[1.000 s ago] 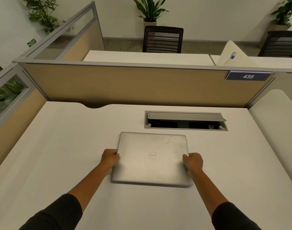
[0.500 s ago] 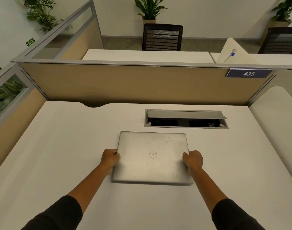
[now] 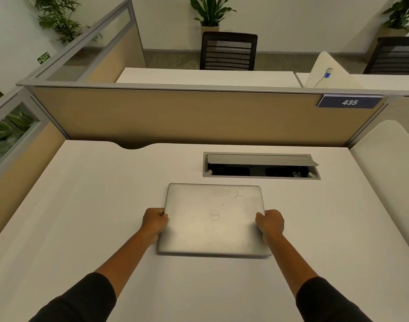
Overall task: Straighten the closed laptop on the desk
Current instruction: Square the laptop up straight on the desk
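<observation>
A closed silver laptop (image 3: 214, 220) lies flat in the middle of the white desk (image 3: 82, 205), its edges running roughly parallel to the desk's front and back. My left hand (image 3: 154, 221) grips the laptop's left edge, fingers curled around it. On the opposite side my right hand (image 3: 270, 223) holds the right edge the same way. Both forearms reach in from the bottom of the view with dark sleeves pushed up.
A recessed cable box (image 3: 261, 166) with its lid tilted open sits just beyond the laptop. A beige partition (image 3: 175, 117) closes the desk's far side, with a sign reading 435 (image 3: 349, 102). Another partition runs along the left; a second desk surface (image 3: 389, 173) adjoins on the right.
The laptop and both hands stay in almost the same place; only the view shifts slightly. The grip on both edges is unchanged.
</observation>
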The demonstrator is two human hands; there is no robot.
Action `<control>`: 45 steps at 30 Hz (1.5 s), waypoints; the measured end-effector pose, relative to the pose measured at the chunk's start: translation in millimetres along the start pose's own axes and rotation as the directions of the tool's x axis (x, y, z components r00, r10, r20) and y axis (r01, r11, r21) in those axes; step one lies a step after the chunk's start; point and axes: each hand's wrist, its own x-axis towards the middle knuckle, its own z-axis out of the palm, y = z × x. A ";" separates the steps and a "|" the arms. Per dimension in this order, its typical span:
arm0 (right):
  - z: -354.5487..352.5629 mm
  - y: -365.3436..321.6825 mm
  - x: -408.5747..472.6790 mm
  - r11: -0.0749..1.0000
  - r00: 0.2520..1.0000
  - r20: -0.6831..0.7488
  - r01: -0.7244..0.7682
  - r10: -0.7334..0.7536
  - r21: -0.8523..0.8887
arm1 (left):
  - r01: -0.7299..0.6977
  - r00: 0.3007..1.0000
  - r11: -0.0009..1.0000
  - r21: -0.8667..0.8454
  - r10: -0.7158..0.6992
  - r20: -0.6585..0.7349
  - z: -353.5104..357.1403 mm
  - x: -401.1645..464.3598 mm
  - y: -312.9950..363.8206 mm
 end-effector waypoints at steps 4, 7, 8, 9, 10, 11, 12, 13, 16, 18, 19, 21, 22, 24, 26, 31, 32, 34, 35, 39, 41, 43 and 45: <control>-0.4 0.1 -1.2 1.000 1.000 -0.003 0.009 -0.009 -0.022 | -0.006 1.000 1.000 0.010 0.006 0.004 0.1 0.0 -0.9; -1.0 0.9 -1.4 0.999 1.000 0.006 0.011 -0.011 -0.032 | -0.006 1.000 1.000 0.011 0.006 0.010 0.9 -0.5 -1.1; -1.1 1.3 -1.5 0.999 1.000 0.007 0.010 -0.010 -0.032 | -0.004 1.000 1.000 0.013 0.004 0.012 1.1 -0.5 -1.0; -1.2 1.7 -1.9 0.999 1.000 0.007 0.011 -0.011 -0.033 | -0.003 1.000 1.000 0.016 0.003 0.012 1.3 -0.2 -1.0; -1.2 1.8 -2.5 0.999 1.000 0.007 0.013 -0.012 -0.033 | -0.004 1.000 1.000 0.019 0.004 0.014 1.3 -0.1 -1.1; -1.1 2.2 -2.9 0.999 1.000 0.007 0.015 -0.015 -0.033 | -0.004 1.000 1.000 0.020 0.004 0.015 1.3 0.0 -1.1; -1.0 2.5 -3.3 0.999 1.000 0.007 0.016 -0.016 -0.032 | -0.005 1.000 1.000 0.020 0.004 0.015 1.2 0.0 -1.3; -0.6 2.7 -3.5 0.999 1.000 0.004 0.017 -0.017 -0.033 | -0.007 1.000 1.000 0.022 0.006 0.014 1.1 0.1 -1.6; -0.3 3.2 -3.7 0.999 1.000 -0.001 0.020 -0.020 -0.035 | -0.011 1.000 1.000 0.025 0.010 0.016 1.2 0.7 -2.5; 0.0 3.1 -3.6 0.999 1.000 -0.006 0.020 -0.020 -0.034 | -0.004 1.000 1.000 0.023 0.003 0.020 1.1 0.4 -2.9; 0.3 3.0 -4.0 0.999 1.000 -0.008 0.020 -0.021 -0.032 | -0.001 1.000 1.000 0.020 0.000 0.020 1.0 0.1 -3.2; 0.6 2.7 -4.4 0.999 1.000 -0.013 0.021 -0.021 -0.029 | 0.000 1.000 1.000 0.015 0.000 0.018 0.8 -0.5 -3.2; 0.8 2.8 -4.2 0.999 1.000 -0.013 0.023 -0.023 -0.030 | -0.001 1.000 1.000 0.014 0.001 0.017 0.8 -0.7 -3.2; 0.8 3.0 -4.1 0.999 1.000 -0.006 0.027 -0.027 -0.030 | -0.002 1.000 1.000 0.012 0.002 0.013 0.6 -1.3 -2.9; 0.7 2.9 -4.0 0.999 1.000 -0.004 0.026 -0.027 -0.029 | -0.001 1.000 1.000 0.011 0.001 0.010 0.2 -2.4 -2.5; 0.6 2.8 -5.2 0.999 0.999 -0.001 0.033 -0.033 -0.037 | 0.003 1.000 1.000 0.002 -0.003 0.007 -0.1 -5.6 -1.7; 0.5 2.6 -5.0 0.999 0.999 -0.003 0.032 -0.032 -0.038 | 0.004 1.000 1.000 0.000 -0.004 0.007 -0.4 -6.0 -1.4; 0.7 2.6 -5.9 0.998 0.999 -0.005 0.031 -0.032 -0.046 | 0.008 1.000 1.000 -0.001 -0.008 0.011 -0.7 -6.7 -1.2; 0.6 2.0 -7.0 0.998 0.999 -0.004 0.031 -0.032 -0.054 | 0.010 1.000 1.000 0.008 -0.010 0.014 -0.6 -6.7 -1.8; -1.9 -1.3 -12.0 0.998 0.998 -0.028 0.048 -0.049 -0.052 | -0.033 0.999 0.990 0.135 0.034 -0.003 2.4 -10.6 -0.6; -1.4 -0.2 -17.9 0.994 0.994 -0.058 0.093 -0.096 -0.058 | -0.091 0.995 0.964 0.248 0.101 -0.027 7.9 -13.4 -1.8; 2.3 5.4 -27.8 0.973 0.981 -0.055 0.177 -0.187 -0.146 | -0.129 0.990 0.909 0.397 0.141 -0.002 15.5 -19.1 -7.0; 7.9 14.2 -37.6 0.908 0.954 -0.027 0.276 -0.299 -0.314 | -0.152 0.986 0.853 0.499 0.169 0.011 23.7 -27.6 -14.0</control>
